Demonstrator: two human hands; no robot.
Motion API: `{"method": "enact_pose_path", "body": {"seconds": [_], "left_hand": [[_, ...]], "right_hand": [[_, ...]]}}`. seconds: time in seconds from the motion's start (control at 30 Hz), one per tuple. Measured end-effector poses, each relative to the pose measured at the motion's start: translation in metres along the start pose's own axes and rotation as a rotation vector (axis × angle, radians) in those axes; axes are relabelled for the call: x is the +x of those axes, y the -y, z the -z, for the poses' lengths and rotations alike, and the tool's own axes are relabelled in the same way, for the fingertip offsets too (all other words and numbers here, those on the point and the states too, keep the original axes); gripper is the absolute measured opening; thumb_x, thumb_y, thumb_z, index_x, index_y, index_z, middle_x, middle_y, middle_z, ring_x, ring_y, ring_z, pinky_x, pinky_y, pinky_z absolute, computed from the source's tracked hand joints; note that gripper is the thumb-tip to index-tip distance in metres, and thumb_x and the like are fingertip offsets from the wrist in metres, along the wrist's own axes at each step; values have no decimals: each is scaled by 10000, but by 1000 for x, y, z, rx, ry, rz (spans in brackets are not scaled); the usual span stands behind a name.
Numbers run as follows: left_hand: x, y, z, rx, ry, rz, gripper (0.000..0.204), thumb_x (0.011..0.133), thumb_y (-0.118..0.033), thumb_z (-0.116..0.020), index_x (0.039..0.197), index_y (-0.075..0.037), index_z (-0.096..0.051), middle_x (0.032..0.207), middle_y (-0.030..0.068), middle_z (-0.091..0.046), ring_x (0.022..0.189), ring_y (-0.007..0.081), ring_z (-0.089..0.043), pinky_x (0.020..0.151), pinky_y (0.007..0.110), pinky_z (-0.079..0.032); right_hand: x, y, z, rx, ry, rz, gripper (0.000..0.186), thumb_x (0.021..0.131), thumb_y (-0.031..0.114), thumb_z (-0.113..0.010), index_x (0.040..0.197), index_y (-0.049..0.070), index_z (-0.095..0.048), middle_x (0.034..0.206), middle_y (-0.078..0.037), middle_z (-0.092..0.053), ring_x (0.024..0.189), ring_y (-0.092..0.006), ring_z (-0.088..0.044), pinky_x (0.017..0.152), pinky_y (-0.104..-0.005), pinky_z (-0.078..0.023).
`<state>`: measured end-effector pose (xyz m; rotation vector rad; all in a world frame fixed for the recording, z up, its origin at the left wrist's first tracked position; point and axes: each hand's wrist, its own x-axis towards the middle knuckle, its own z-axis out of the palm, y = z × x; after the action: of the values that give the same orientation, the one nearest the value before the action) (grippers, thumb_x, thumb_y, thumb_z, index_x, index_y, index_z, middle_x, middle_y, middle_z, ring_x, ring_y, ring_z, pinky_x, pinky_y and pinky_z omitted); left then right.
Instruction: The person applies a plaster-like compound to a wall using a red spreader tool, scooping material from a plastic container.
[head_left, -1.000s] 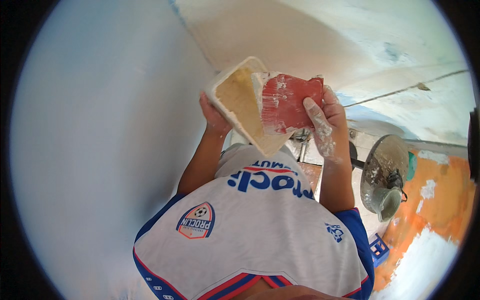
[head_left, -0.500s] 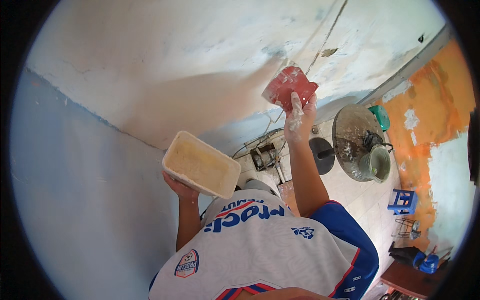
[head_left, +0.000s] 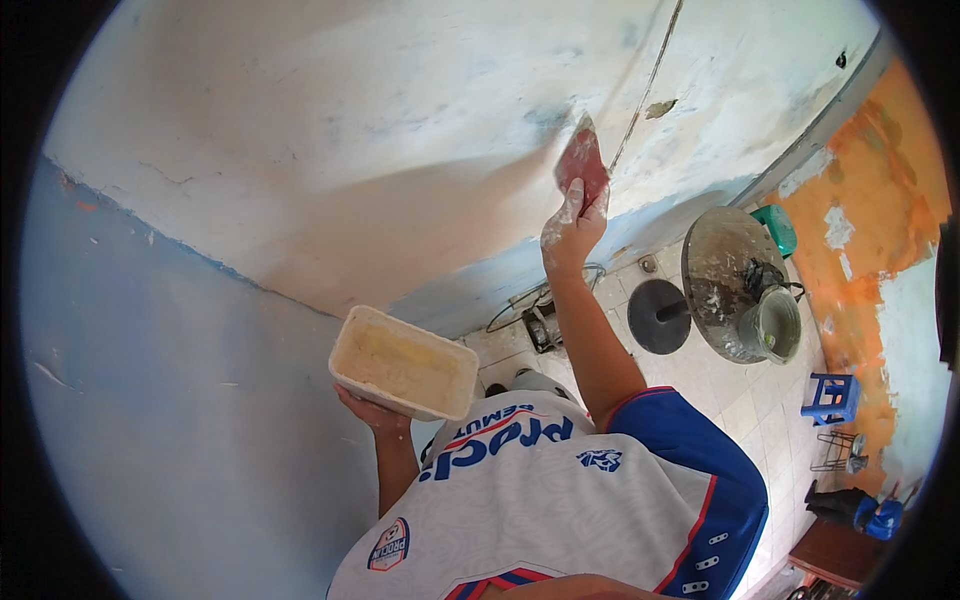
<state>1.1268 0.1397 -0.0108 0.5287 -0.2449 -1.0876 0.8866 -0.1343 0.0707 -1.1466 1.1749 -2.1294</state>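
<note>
My left hand (head_left: 374, 414) holds up a shallow white rectangular tub (head_left: 404, 362) of pale yellowish putty from beneath, at chest height. My right hand (head_left: 570, 230), smeared with white, is stretched up and grips a red flat scraper (head_left: 582, 160). The scraper's blade lies against the white plastered wall (head_left: 380, 130), beside a thin dark crack line (head_left: 648, 85). The blade's edge meets a greyish patch on the wall. The two hands are well apart.
The lower wall (head_left: 170, 400) is blue. On the tiled floor stand a round dusty disc (head_left: 722, 268), a dirty bucket (head_left: 776, 325), a black round base (head_left: 657, 316), a blue stool (head_left: 830, 396) and a green stool (head_left: 778, 228). The right wall (head_left: 870, 190) is orange.
The scraper left the tub and rose to the wall with my right hand. My left hand lowered the tub to chest height. The view swung toward the floor.
</note>
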Motion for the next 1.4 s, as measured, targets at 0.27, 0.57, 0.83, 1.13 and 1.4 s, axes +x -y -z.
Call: {"method": "enact_pose_path", "body": {"seconds": [0.27, 0.57, 0.83, 1.13, 1.4], "left_hand": [[2, -1, 6, 30, -84, 24, 816, 985, -748, -311, 1578, -192, -384, 1597, 74, -422, 1447, 325, -433, 1177, 517, -387], [1, 1, 18, 10, -122, 100, 795, 991, -737, -333, 1565, -191, -396, 1584, 68, -435, 1432, 324, -449, 1164, 515, -404], [6, 1, 16, 15, -61, 60, 768, 1003, -717, -331, 1560, -193, -400, 1582, 69, -434, 1438, 322, -441, 1165, 509, -408], [10, 5, 15, 18, -99, 70, 785, 996, -726, -336, 1574, -197, -378, 1599, 73, -410, 1447, 324, -431, 1174, 518, -397], [12, 6, 29, 25, -80, 86, 798, 992, -737, -338, 1577, -195, -376, 1601, 79, -408, 1450, 327, -423, 1181, 511, -385]], "right_hand": [[-21, -34, -41, -589, 246, 589, 625, 900, -52, -524, 1518, 35, -487, 1488, -258, -530, 1379, -441, -513, 1105, -467, -476], [0, -10, -7, -424, 86, 573, 541, 948, -51, -504, 1489, -44, -477, 1485, -311, -511, 1363, -467, -516, 1116, -443, -460], [-40, -26, -7, -351, 491, 548, 536, 944, -62, -496, 1471, 17, -543, 1513, -208, -532, 1425, -391, -485, 1184, -451, -399], [-17, -23, -25, -474, 472, 597, 627, 863, -97, -524, 1465, 70, -562, 1477, -220, -552, 1430, -417, -459, 1160, -491, -417], [22, -22, -12, -330, 263, 306, 500, 984, -71, -476, 1482, -33, -492, 1402, -263, -598, 1300, -347, -599, 1084, -419, -496]]}}
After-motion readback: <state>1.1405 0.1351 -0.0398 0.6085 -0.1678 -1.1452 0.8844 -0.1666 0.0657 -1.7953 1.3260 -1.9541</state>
